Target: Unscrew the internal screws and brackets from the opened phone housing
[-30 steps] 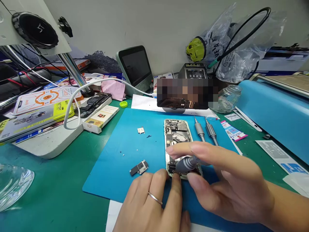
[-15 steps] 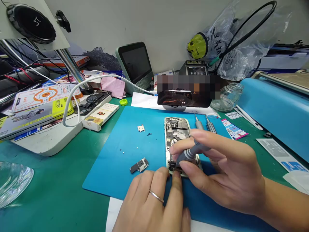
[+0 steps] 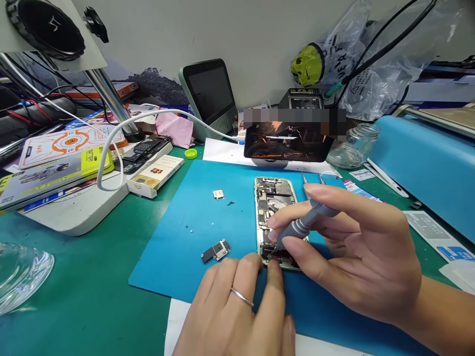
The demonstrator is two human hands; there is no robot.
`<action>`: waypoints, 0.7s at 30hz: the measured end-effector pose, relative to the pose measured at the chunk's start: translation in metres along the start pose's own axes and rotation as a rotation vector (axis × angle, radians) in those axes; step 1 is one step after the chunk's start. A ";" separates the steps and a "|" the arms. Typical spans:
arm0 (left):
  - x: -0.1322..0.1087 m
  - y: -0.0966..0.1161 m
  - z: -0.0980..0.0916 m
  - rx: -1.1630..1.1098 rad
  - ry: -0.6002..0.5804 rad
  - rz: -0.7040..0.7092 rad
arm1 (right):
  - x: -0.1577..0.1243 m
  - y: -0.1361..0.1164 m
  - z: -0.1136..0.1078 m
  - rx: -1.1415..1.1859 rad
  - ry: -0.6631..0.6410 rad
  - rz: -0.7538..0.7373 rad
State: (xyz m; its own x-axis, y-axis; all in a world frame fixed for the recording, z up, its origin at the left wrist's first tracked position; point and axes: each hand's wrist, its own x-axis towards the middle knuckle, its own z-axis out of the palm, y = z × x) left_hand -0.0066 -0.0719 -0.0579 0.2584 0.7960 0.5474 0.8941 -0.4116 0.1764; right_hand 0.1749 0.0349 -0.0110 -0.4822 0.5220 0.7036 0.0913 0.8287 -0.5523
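Blue mat (image 3: 166, 242) on green tabletop (image 3: 96, 277), opened phone (image 3: 273, 203), grey wall (image 3: 256, 39)

A grey wall (image 3: 260, 44) with a dark, flaking patch (image 3: 153, 85) rises behind the green worktop (image 3: 92, 277).

The right hand (image 3: 356, 252) holds a grey precision screwdriver (image 3: 298, 228), its tip at the lower end of an opened smartphone (image 3: 275, 192). The left hand (image 3: 232, 309) touches its bottom edge. A black-and-silver module (image 3: 216, 250) lies nearby on the blue mat (image 3: 166, 247).
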 end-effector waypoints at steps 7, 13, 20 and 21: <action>-0.001 -0.001 0.002 -0.039 0.019 -0.056 | 0.002 -0.004 0.000 0.048 0.046 -0.008; 0.001 0.000 0.007 -0.095 0.110 -0.018 | 0.003 -0.006 -0.001 0.046 0.059 -0.047; 0.000 -0.001 0.010 -0.099 0.129 -0.022 | 0.006 -0.007 0.002 0.056 0.125 -0.040; 0.000 -0.001 0.010 -0.098 0.127 -0.021 | 0.006 -0.006 0.003 0.059 0.135 -0.044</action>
State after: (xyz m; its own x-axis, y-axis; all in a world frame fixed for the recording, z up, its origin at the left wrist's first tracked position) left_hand -0.0035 -0.0676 -0.0662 0.1860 0.7452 0.6404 0.8573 -0.4416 0.2648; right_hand 0.1694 0.0320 -0.0047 -0.3631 0.5108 0.7793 0.0194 0.8403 -0.5418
